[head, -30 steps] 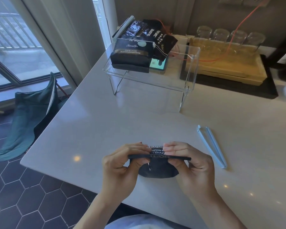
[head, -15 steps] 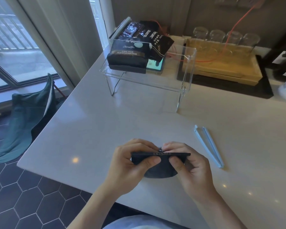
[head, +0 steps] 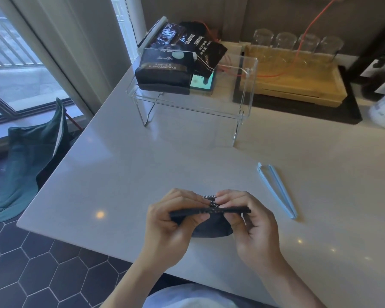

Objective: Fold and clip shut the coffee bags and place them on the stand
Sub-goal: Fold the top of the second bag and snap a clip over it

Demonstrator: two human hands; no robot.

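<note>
1. The white table (head: 142,165) stands beside a window; a clear stand (head: 246,90) at its far side already carries two coffee bags (head: 165,72).
2. The third coffee bag (head: 209,231) stands near the front edge — its top is being folded.
3. Left hand (head: 171,221) and right hand (head: 253,223) both pinch the folded strip, one at each end.
4. I judge the next move needs the blue clip (head: 278,192), lying open just to the right.

Coffee bag (head: 211,227) near on the countertop (head: 142,174); clip (head: 278,191) to its right; stand (head: 242,94) far, bearing two bags (head: 165,74) at its left.
</note>
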